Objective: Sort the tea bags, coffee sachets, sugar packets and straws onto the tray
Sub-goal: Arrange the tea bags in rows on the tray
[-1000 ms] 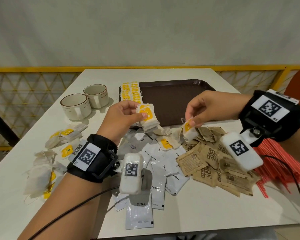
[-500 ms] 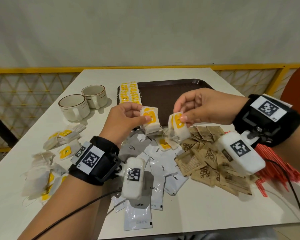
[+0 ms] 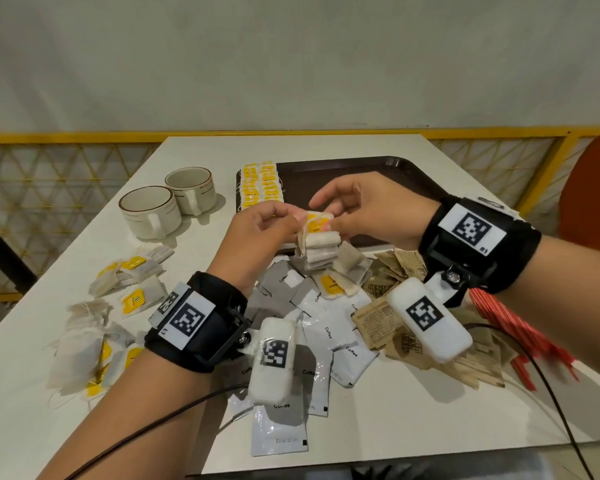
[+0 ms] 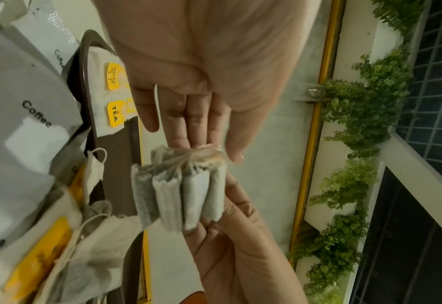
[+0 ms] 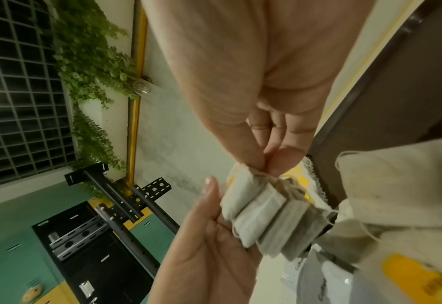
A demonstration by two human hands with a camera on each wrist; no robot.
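Both hands meet above the near edge of the dark brown tray (image 3: 361,168). My left hand (image 3: 293,223) pinches a stack of tea bags (image 3: 317,242) with yellow tags by its top. My right hand (image 3: 329,226) pinches the same stack from the right. In the left wrist view the left hand (image 4: 214,150) holds the stack (image 4: 180,191) by its upper end. In the right wrist view my right hand (image 5: 265,164) nips the stack (image 5: 264,214) at the top. Two rows of tea bags (image 3: 261,185) lie on the tray's left side.
White coffee sachets (image 3: 326,327) lie in a heap under my wrists, brown sugar packets (image 3: 378,317) to their right, and red straws (image 3: 523,330) at the far right. Loose tea bags (image 3: 132,275) are scattered on the left. Two cups (image 3: 149,211) stand at the back left.
My right hand lifted a tea bag from the pile and carried it left to the stack in my left hand. Both hands now hold the stack together.
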